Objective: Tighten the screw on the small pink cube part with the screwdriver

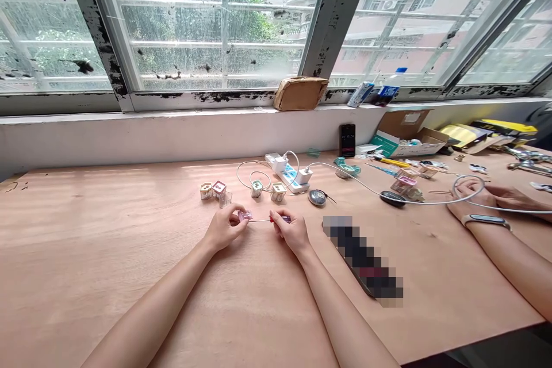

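One small translucent pink block (pixel 245 215), pinched in the nearly shut left hand (pixel 223 229), just left of a slim screwdriver (pixel 272 219), its red collar gripped in the nearly shut right hand (pixel 293 234), shaft reaching toward the block. Both hands low over the wooden table (pixel 86 230). Farther off, small clear cubes (pixel 218 188) in a row; beyond, a white power strip (pixel 288 175).

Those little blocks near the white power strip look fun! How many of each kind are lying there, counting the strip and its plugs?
Small cubes with coloured tops: 4
Clear cube: 1
White power strip: 1
White plugs: 2
Total: 8
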The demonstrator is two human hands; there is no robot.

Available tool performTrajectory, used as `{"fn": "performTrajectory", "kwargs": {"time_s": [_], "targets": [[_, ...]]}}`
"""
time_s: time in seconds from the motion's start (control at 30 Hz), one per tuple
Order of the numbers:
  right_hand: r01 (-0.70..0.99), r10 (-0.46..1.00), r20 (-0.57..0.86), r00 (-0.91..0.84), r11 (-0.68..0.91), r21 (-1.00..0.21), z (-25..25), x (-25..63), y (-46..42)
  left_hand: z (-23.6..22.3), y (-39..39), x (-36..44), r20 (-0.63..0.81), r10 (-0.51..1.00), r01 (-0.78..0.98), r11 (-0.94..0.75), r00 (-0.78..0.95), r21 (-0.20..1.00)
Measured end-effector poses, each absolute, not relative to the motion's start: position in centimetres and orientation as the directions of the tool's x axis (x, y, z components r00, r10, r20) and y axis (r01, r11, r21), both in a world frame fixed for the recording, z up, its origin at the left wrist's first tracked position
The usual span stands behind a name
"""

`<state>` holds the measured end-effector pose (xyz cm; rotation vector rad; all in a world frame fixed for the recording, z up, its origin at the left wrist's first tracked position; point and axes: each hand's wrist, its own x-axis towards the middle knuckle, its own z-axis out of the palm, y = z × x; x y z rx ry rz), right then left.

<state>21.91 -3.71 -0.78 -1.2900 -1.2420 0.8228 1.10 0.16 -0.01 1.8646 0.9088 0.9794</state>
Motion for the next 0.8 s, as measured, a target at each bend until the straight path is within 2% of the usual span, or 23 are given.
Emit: {"fn": "performTrajectory", "kwargs": {"time_s": [0.37, 0.8], "targets": [[0.217, 0.940, 0.215, 0.265, 0.159, -0.963, -0.25, 21.85, -3.90, 0.06, 0.13, 1.10, 0.274, 0.856, 0.223, -0.399, 0.438, 0.890], [0.200, 0.965, 0.181, 0.191, 0.142, -0.969, -0.89, 22.01, -3.65, 0.11, 0.11, 1.11, 0.281, 0.853, 0.235, -0.411, 0.439, 0.881]]}}
